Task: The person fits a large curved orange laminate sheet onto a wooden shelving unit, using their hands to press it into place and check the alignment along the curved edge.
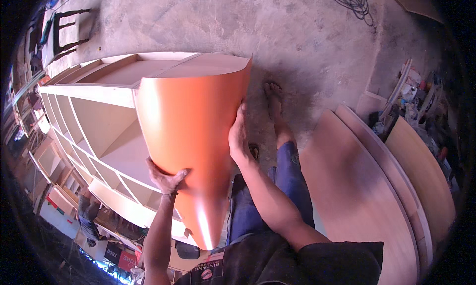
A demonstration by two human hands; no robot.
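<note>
A glossy orange sheet (191,121), bowed and narrowing toward me in the view, stands before my body against the end of a pale wooden cabinet frame (124,89). My left hand (167,178) grips its left edge, thumb on the orange face and fingers partly hidden at the edge. Higher up, my right hand (239,135) is closed along the right edge, its fingertips mostly out of sight. The sheet's top end lies along a bare panel of the frame. Open compartments of the frame show left of the sheet.
Large wooden boards (357,195) lean at the right, beside a heap of scraps (416,94). A coiled cable (352,2) lies on the concrete floor (198,22). A dark stool (62,34) is at far left. Another person (89,215) is behind the frame.
</note>
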